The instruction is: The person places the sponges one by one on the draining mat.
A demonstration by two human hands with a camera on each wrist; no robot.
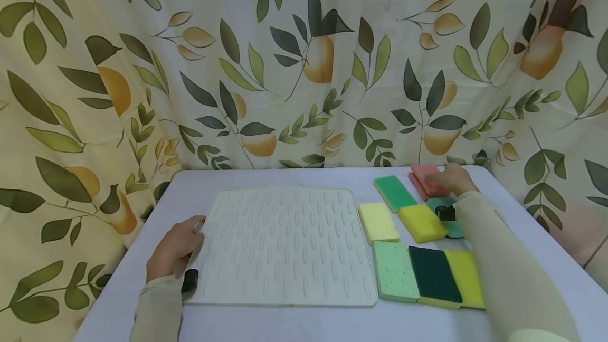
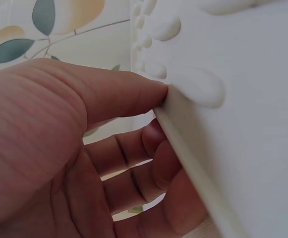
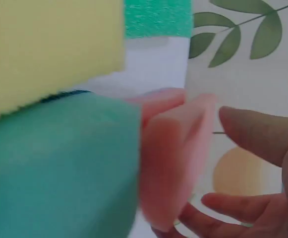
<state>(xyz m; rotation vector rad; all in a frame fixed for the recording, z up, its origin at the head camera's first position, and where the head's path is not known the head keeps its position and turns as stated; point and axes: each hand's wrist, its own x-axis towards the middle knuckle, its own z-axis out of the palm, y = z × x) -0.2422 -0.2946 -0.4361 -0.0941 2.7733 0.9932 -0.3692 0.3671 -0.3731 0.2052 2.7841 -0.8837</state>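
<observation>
A white mat (image 1: 285, 247) with rows of raised oval ridges lies on the table. At its left edge my left hand (image 1: 173, 247) pinches the rim, with the thumb (image 2: 129, 94) on the ridged face and curled fingers behind. Toward the back right, my right hand (image 1: 453, 179) reaches to two pink sponges (image 1: 427, 181), one on the other. In the right wrist view its thumb (image 3: 255, 131) stands just off the tilted upper pink sponge (image 3: 166, 163), while the fingertips below are near or touching it; the blur hides which.
Right of the mat lie a green sponge (image 1: 394, 192), a pale yellow one (image 1: 378, 223), a yellow one (image 1: 421, 223) and a teal one (image 1: 455, 230). A front row holds light green (image 1: 396, 271), dark green (image 1: 435, 274) and yellow-green (image 1: 464, 278) sponges. A leaf-patterned curtain (image 1: 304, 67) hangs behind.
</observation>
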